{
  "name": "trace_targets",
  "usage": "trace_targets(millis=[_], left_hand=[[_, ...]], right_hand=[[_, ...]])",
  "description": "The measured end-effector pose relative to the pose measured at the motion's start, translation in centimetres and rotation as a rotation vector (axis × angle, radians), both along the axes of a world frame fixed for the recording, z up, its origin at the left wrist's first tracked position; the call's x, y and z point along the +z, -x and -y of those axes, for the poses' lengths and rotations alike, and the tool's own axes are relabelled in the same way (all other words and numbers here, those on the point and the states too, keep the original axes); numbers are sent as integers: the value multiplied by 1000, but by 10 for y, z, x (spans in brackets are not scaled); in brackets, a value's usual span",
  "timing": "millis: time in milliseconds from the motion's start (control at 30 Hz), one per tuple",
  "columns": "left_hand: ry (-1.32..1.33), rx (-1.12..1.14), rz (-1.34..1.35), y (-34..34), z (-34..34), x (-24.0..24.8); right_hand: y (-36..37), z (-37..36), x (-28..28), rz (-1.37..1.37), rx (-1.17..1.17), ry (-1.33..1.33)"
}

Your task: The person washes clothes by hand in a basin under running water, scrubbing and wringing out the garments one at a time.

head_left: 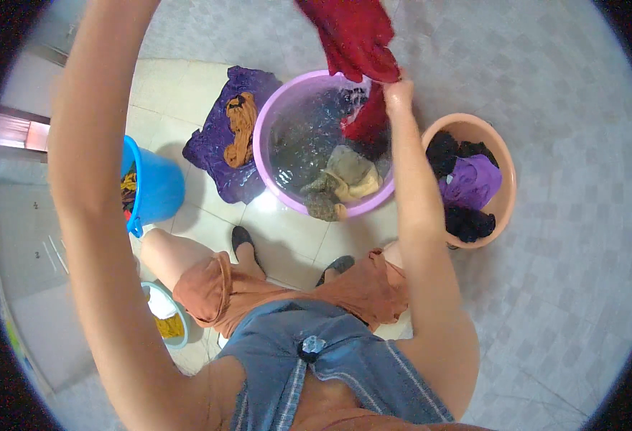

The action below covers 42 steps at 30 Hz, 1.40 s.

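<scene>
Red cloth [355, 39]: raised above the far side of the lilac tub [262, 133], its upper part running out past the top edge, its lower part hanging down into the tub.
Right hand [398, 93]: closed round the red cloth, just above the tub's far right rim.
Left hand: out of view; my left arm [93, 179] reaches up past the top edge, so I cannot tell what it holds.
Lilac tub: water inside, and a grey-and-yellow cloth [352, 172] at the near side.
Left of the tub: a dark purple cloth [215, 147] spread on the tiles, an orange-brown cloth [240, 129] on top.
Right of the tub: a peach basin [508, 154] holding black cloths [470, 224] and a purple cloth [474, 179].
By my left knee: a blue bucket [161, 187] with clothes inside.
</scene>
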<state>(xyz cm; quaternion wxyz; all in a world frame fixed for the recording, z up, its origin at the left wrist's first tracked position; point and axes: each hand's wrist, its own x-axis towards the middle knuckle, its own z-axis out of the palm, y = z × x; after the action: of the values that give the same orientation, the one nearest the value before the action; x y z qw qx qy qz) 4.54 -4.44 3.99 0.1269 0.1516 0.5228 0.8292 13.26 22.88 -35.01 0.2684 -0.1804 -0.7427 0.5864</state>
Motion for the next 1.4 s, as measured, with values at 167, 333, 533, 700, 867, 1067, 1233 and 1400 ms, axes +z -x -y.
trace_targets(millis=[167,333,533,700,867,1067,1233,1400], left_hand=[[636,172,-130,12,77,-162],[826,255,235,-15,32,-312],[-8,-324,1031,-96,-76,-315],[-390,-451,983,-108,-117,-331],[-549,-355,769,-89,-128,-367],[-526,-270,778,-104,-129,-334],[-609,-257,795,-114,-114,-282],[-746,-192,781,-118,-113,-277]], right_hand=[[-8,9,93,81,184,293],[13,6,118,141,260,132],[-16,23,154,62,272,366],[-56,55,167,31,547,598],[-77,70,161,87,575,874],[14,-42,99,36,292,856],[10,-14,28,115,522,863],[-27,21,-9,-313,659,1152]])
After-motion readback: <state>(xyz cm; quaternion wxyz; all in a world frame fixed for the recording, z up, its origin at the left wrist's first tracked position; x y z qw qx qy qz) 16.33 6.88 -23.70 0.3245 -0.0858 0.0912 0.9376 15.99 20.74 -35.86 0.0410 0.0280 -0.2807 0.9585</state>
